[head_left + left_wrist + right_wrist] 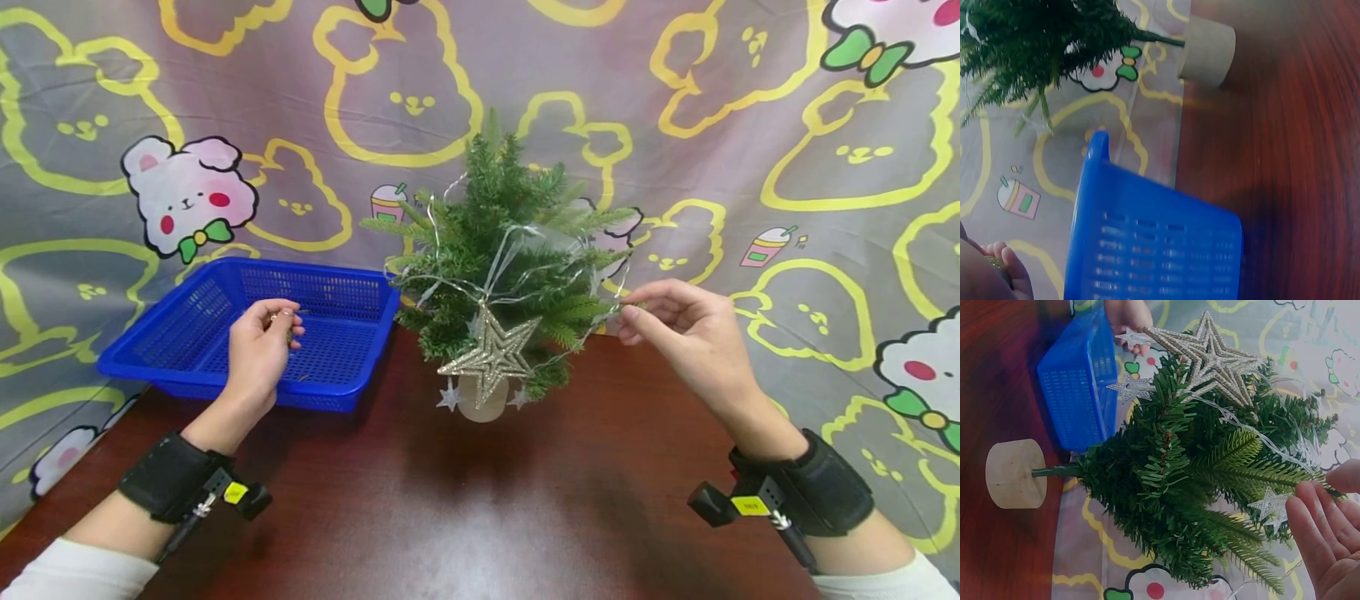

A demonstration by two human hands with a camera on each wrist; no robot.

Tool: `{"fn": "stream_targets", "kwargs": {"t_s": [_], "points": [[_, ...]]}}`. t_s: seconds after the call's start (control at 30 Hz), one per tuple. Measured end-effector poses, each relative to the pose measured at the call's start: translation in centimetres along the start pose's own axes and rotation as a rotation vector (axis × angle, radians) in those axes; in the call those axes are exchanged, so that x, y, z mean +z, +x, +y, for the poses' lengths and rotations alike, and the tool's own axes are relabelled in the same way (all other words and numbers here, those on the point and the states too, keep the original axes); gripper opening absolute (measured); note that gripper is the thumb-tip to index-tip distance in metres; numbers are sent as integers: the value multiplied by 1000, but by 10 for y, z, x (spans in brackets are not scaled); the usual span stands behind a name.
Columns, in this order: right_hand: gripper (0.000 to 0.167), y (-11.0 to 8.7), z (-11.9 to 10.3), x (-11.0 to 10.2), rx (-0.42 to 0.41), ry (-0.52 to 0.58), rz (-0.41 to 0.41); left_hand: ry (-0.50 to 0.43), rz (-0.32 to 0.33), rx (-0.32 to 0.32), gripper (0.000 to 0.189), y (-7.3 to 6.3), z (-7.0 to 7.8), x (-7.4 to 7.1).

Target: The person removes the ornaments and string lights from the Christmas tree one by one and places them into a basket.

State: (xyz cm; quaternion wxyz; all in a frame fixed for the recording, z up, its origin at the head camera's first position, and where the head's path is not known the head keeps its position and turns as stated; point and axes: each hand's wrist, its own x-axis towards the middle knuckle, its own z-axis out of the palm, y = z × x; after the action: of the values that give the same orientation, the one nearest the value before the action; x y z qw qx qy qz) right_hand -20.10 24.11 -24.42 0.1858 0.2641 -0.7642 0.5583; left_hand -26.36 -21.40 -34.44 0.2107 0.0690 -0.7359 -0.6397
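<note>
Artificial tree, upright on the desk, decorating apparently in hand. Right hand: fingers pinching a branch. Left hand: fingers clamped on a gold piece, probably to be carried across next.

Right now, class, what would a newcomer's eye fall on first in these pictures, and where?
Probably the glittery gold star on the front of the small green tree, near the centre of the head view. Next comes the bright blue basket to the tree's left, with the left hand above it. Behind them hangs a grey backdrop with yellow outlines and white cartoon heads.
</note>
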Motion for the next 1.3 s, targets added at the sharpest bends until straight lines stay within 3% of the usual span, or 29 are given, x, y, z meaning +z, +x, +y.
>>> {"fn": "stream_targets", "kwargs": {"t_s": [0.33,0.53,0.7,1.07,1.17,1.3], "points": [[10,0,1,-2,1,-33,2,113,-56,-8,21,17,-11,-12],[11,0,2,-3,6,-40,4,244,-81,-7,20,28,-18,-19],[10,-1,3,-3,11,-54,7,307,-98,-44,27,36,-25,-25],[10,-2,4,-4,30,-88,1,468,-237,-55,36,45,-27,-28],[10,-2,4,-4,27,-92,2,533,-247,-36,33,50,-28,-29],[10,-1,3,-4,26,-98,3,622,-313,0,29,56,-29,-31]]}}
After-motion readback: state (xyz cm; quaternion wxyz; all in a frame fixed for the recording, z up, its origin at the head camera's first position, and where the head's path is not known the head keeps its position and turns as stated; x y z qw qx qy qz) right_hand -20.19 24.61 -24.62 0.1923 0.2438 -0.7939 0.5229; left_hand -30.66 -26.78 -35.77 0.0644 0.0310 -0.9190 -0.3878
